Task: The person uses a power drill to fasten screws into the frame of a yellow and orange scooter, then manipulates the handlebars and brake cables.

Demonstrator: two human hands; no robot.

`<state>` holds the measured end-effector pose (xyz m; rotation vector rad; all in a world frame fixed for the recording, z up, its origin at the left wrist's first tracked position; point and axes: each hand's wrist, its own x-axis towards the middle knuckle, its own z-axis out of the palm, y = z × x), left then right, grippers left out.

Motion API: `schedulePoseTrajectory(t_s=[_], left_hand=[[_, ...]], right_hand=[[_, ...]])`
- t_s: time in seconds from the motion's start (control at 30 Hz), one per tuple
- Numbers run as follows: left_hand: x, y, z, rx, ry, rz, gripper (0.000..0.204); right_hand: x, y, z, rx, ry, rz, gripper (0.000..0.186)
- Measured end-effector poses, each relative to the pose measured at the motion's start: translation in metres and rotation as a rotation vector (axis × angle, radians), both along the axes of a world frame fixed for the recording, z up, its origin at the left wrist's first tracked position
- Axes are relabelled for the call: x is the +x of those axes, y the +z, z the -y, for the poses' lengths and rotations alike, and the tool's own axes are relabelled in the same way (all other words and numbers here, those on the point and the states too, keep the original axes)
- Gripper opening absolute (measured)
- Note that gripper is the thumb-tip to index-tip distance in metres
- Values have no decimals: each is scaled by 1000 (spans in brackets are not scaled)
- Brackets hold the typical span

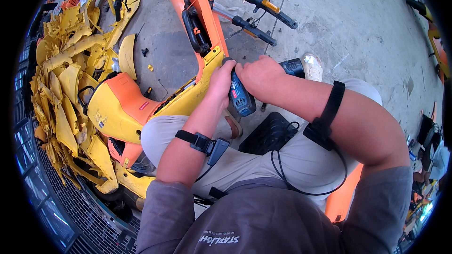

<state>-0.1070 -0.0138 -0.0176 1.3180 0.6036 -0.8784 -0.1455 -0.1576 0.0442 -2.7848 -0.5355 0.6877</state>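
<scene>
A blue cordless drill [243, 99] is in my right hand [262, 79], which wraps round its handle; the dark battery end [293, 68] sticks out on the right. My left hand [222, 79] is closed at the drill's front end, against the yellow side panel [195, 95] of a scooter body. Its fingertips are partly hidden there, as is the drill's tip. The scooter's orange front section [211, 23] rises beyond my hands. To the left lies its yellow and orange rear section [123, 99].
A large heap of broken yellow panels [68, 84] fills the left side. Fork tubes [256, 7] with black ends reach over the concrete floor ahead. Between my legs lies a black ribbed pad [266, 134]. A cable [329, 193] loops over my right thigh.
</scene>
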Motion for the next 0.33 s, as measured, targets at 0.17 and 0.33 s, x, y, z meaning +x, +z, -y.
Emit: schedulePoseTrajectory(t_s=[0.17,0.33], left_hand=[[5,-10,3,-57,63,113,23],[25,-21,-6,-207,104,84,62]], right_hand=[[-3,-10,-2,45,-79,111,32],[12,-2,-7,94,-242,38,22]])
